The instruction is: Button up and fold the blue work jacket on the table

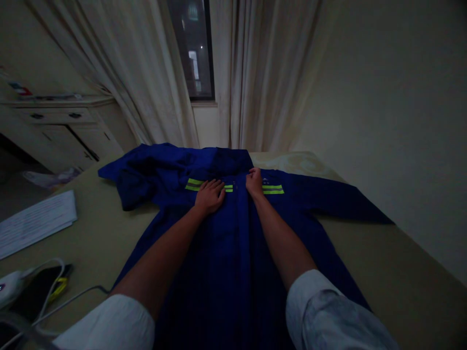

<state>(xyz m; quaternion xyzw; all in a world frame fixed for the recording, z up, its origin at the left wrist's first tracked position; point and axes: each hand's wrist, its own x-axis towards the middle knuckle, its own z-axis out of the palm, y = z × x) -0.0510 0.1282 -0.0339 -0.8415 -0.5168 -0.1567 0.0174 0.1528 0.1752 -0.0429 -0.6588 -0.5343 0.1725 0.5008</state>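
A dark blue work jacket with yellow-green reflective strips across the chest lies spread, front up, over the table. My left hand rests flat on the chest, fingers stretched out over the reflective strip on that side. Beside the collar, my right hand is closed on the jacket's front edge, near the other strip. The sleeve on the right reaches straight out to the table's edge. On the left, the other sleeve lies bunched and folded.
Papers lie on the table at the left. A white charger with cables and a dark item sits at the lower left. Beyond the table stand a cabinet, curtains and a window. A wall borders the right side.
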